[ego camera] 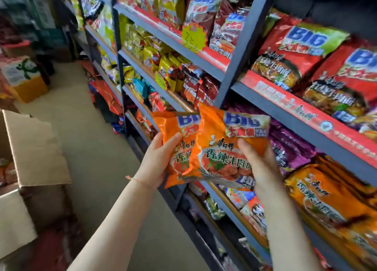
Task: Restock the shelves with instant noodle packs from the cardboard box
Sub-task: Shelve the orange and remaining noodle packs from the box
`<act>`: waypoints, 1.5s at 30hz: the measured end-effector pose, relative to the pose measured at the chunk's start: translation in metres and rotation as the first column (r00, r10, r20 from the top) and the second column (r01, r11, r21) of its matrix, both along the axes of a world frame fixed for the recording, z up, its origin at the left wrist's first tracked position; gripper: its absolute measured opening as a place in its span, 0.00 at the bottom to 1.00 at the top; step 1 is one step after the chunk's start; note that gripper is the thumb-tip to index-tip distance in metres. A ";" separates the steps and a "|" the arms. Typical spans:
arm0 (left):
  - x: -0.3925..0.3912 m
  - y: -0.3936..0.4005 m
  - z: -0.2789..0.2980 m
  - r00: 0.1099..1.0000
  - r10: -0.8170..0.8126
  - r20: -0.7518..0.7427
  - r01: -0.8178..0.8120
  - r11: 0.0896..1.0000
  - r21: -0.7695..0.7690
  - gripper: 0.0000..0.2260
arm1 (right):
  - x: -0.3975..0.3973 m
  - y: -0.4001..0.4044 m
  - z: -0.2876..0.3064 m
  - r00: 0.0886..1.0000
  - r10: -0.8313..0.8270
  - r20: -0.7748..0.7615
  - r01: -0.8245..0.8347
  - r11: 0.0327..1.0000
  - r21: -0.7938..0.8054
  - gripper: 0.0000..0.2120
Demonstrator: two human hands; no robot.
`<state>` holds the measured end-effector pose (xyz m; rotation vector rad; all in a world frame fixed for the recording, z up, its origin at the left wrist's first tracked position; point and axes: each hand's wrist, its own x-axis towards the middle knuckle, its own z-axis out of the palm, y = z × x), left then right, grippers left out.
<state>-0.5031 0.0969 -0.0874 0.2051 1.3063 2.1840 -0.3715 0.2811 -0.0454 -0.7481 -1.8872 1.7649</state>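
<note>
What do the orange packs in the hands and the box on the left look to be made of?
Two orange noodle packs: thin glossy plastic film, judging by the crinkles and bright highlights. Brown open box: plain matte corrugated cardboard, probably; its flaps are stiff and creased, with a visible edge thickness.

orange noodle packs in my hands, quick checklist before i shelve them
1. Left hand grips the rear orange pack: ok.
2. Right hand grips the front orange pack: ok.
3. Matching orange packs on the shelf at lower right: ok.
4. Room left in that row: cannot tell.
5. Purple packs sit just behind the held packs, wrong row: not ok.
6. Cardboard box open: ok.
</note>
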 end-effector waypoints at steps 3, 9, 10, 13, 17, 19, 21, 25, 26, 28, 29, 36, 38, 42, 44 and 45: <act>0.004 0.014 -0.001 0.998 -0.065 0.021 0.064 0.997 0.036 0.16 | 0.042 0.019 0.017 0.971 -0.206 -0.122 0.208 0.978 0.005 0.30; 0.047 0.067 0.053 0.953 -0.290 -0.090 0.296 0.953 0.059 0.16 | 0.138 0.050 0.055 0.902 -0.369 -0.226 0.308 0.915 -0.262 0.55; 0.060 0.078 0.065 0.934 -0.336 -0.125 0.344 0.937 0.058 0.16 | 0.149 0.049 0.063 0.888 -0.402 -0.222 0.352 0.906 -0.234 0.52; 0.102 0.109 0.098 0.858 -0.448 -0.252 0.474 0.879 0.052 0.14 | 0.176 0.044 0.083 0.871 -0.458 -0.176 0.453 0.889 -0.073 0.18; 0.164 0.159 0.135 0.727 -0.543 -0.421 0.598 0.801 -0.001 0.12 | 0.226 0.052 0.110 0.857 -0.474 -0.201 0.484 0.875 -0.003 0.08; 0.194 0.181 0.149 0.651 -0.605 -0.458 0.666 0.745 -0.037 0.26 | 0.255 0.063 0.119 0.844 -0.488 -0.224 0.500 0.866 -0.002 0.15; 0.223 0.203 0.156 0.585 -0.665 -0.464 0.717 0.692 -0.088 0.41 | 0.284 0.074 0.128 0.832 -0.497 -0.245 0.520 0.854 0.034 0.32; 0.283 0.241 0.175 0.416 -0.751 -0.512 0.758 0.598 -0.261 0.40 | 0.349 0.103 0.143 0.800 -0.547 -0.246 0.570 0.821 0.026 0.32; 0.297 0.251 0.181 0.390 -0.769 -0.507 0.765 0.577 -0.287 0.36 | 0.366 0.114 0.145 0.798 -0.558 -0.228 0.578 0.815 0.027 0.30; 0.327 0.272 0.192 0.387 -0.769 -0.509 0.759 0.579 -0.298 0.31 | 0.397 0.135 0.150 0.777 -0.598 -0.197 0.618 0.784 0.057 0.28; 0.340 0.284 0.197 0.416 -0.751 -0.513 0.738 0.608 -0.291 0.29 | 0.411 0.144 0.154 0.765 -0.616 -0.190 0.637 0.767 0.075 0.28; 0.404 0.344 0.227 0.466 -0.748 -0.472 0.719 0.631 -0.290 0.12 | 0.467 0.217 0.184 0.761 -0.646 -0.061 0.648 0.756 0.089 0.42; 0.414 0.362 0.234 0.465 -0.773 -0.432 0.722 0.613 -0.319 0.15 | 0.476 0.233 0.196 0.784 -0.619 -0.041 0.620 0.778 0.105 0.23; 0.434 0.402 0.244 0.493 -0.765 -0.414 0.725 0.624 -0.290 0.11 | 0.486 0.262 0.214 0.772 -0.635 -0.021 0.631 0.761 0.150 0.24; 0.443 0.416 0.244 0.515 -0.748 -0.418 0.709 0.646 -0.283 0.13 | 0.491 0.283 0.211 0.757 -0.651 -0.056 0.651 0.744 0.152 0.41; 0.446 0.423 0.242 0.514 -0.748 -0.419 0.712 0.645 -0.277 0.14 | 0.494 0.289 0.210 0.727 -0.681 -0.081 0.685 0.712 0.156 0.48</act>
